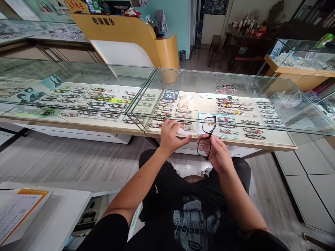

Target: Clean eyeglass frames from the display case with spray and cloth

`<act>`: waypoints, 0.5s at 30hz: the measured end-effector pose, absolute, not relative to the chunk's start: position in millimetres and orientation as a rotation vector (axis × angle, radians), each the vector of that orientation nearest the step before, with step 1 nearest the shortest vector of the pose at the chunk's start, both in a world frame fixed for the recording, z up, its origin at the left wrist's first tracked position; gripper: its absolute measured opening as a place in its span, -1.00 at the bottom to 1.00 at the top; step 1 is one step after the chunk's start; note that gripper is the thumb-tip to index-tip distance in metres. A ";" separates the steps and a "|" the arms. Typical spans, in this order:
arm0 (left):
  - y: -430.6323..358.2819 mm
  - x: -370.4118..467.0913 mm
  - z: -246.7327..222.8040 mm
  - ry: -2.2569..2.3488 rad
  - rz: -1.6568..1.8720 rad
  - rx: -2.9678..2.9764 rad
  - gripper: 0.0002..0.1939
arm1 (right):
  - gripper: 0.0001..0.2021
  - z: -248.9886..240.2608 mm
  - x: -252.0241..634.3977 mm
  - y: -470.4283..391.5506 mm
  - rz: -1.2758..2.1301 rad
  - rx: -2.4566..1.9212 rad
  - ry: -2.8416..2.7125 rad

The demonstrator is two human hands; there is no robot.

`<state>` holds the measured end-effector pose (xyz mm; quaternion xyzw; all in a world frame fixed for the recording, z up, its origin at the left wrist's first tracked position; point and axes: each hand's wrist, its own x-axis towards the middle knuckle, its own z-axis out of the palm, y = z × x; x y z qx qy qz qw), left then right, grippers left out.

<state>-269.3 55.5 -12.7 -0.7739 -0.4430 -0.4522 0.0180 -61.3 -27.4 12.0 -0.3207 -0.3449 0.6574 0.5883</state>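
My right hand (pixel 220 153) pinches a pair of black-framed eyeglasses (pixel 206 138) near the bridge. The glasses are turned on end, one lens above the other, in front of the display case. To their left, my left hand (pixel 171 137) is curled round a small white object (pixel 183 132). Its narrow end sticks out toward the glasses, and the fingers cover the rest, so its kind is unclear. The two hands are close together but apart, above my lap at the near edge of the case.
A long glass display case (pixel 222 78) with rows of eyeglasses runs across in front. A yellow counter (pixel 167 48) stands behind it. At lower left is a white table (pixel 65 205) with a printed sheet (pixel 19 212). White cabinets (pixel 306 181) are at right.
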 end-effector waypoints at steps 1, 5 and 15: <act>59.5 -268.0 -15.9 -1.345 -1.373 -2.358 -0.47 | -0.72 14.3 -64.4 -31.5 1.581 -0.729 -0.784; 64.7 -255.9 -26.0 -1.274 -1.355 -2.268 -0.38 | -0.70 19.0 -79.5 -44.4 1.747 -0.650 -0.756; 64.8 -243.9 -26.0 -1.114 -1.479 -2.171 -0.29 | -0.68 19.7 -85.4 -46.7 1.797 -0.613 -0.743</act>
